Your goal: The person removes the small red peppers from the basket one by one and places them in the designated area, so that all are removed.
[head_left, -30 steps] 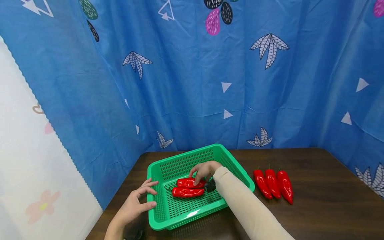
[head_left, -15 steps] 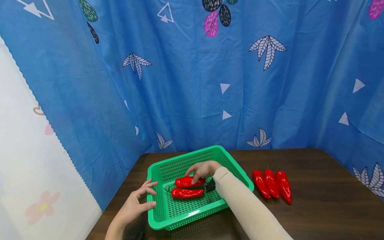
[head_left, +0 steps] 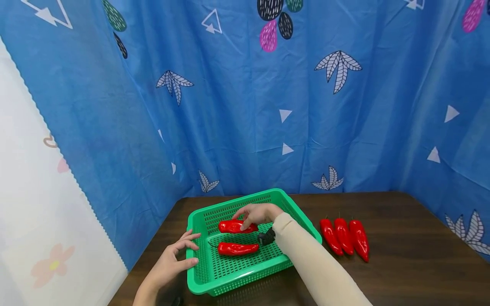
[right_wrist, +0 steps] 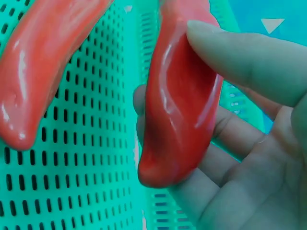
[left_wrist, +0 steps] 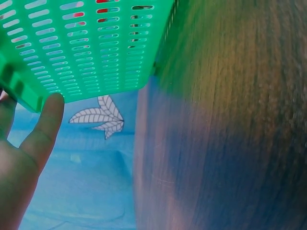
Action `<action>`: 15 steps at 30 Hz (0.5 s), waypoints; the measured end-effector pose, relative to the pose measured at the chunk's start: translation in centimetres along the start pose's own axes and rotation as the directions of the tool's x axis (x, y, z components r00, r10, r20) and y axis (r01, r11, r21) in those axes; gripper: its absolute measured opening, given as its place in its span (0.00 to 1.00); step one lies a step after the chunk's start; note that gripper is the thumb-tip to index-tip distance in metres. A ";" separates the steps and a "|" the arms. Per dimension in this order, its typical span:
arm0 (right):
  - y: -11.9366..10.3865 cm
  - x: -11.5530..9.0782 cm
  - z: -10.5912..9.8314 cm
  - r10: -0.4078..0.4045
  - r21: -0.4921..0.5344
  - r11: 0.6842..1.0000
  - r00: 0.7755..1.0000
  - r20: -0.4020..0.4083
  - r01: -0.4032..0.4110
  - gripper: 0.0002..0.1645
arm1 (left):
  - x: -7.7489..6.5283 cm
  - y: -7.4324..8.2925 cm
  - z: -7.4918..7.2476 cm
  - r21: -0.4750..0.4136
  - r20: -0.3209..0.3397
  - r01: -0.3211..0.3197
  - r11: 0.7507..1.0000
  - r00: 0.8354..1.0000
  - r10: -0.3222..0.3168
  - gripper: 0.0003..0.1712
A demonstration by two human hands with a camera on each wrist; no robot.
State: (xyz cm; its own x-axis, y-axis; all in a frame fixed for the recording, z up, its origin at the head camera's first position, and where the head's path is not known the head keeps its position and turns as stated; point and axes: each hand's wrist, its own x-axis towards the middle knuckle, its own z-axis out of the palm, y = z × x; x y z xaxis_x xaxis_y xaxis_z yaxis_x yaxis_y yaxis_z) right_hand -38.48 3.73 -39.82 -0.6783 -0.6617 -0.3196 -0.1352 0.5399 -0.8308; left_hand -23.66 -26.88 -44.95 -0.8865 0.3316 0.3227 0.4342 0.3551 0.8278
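In the head view my right hand pinches a long red pepper by its side, over the far half of a green plastic basket. The right wrist view shows the thumb on the near face of this glossy pepper, with fingers behind it. A second red pepper lies on the basket floor, nearer to me and apart from the held one. Stems show at its left end. My left hand rests at the basket's left rim, fingers loosely extended over it. Its palm side is mostly hidden in the head view.
Several things surround the basket. Three red peppers lie side by side on the dark wooden table, to its right. A blue patterned curtain hangs behind the table, and a white cloth hangs at the left.
My right hand has lifted the far pepper and moved it away from the other one, toward the back left, widening the gap between them. My left hand has stayed at the rim.
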 end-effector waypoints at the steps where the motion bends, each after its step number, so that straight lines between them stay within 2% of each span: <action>1: -0.1 -0.1 0.0 -0.008 -0.002 1.000 1.000 -0.004 0.008 0.28 | 0.0 0.0 0.0 0.001 -0.002 0.002 1.000 1.000 -0.002 0.09; 8: -0.9 -1.0 0.2 -0.044 -0.017 0.999 0.998 -0.051 0.043 0.27 | -0.2 -0.2 0.1 0.000 -0.001 0.005 1.000 1.000 -0.005 0.09; 15: -2.2 -2.3 0.3 -0.065 -0.011 0.998 0.995 -0.075 0.064 0.28 | 0.0 -0.1 0.0 0.019 -0.008 -0.021 1.000 1.000 0.021 0.09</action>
State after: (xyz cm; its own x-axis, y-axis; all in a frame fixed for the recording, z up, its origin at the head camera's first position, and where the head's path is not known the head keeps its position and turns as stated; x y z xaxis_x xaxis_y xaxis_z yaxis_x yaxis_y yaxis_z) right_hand -36.37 3.92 -37.43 -0.7201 -0.6546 -0.2299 -0.1867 0.5020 -0.8445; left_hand -23.69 -26.90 -45.07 -0.8785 0.3322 0.3434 0.4553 0.3645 0.8123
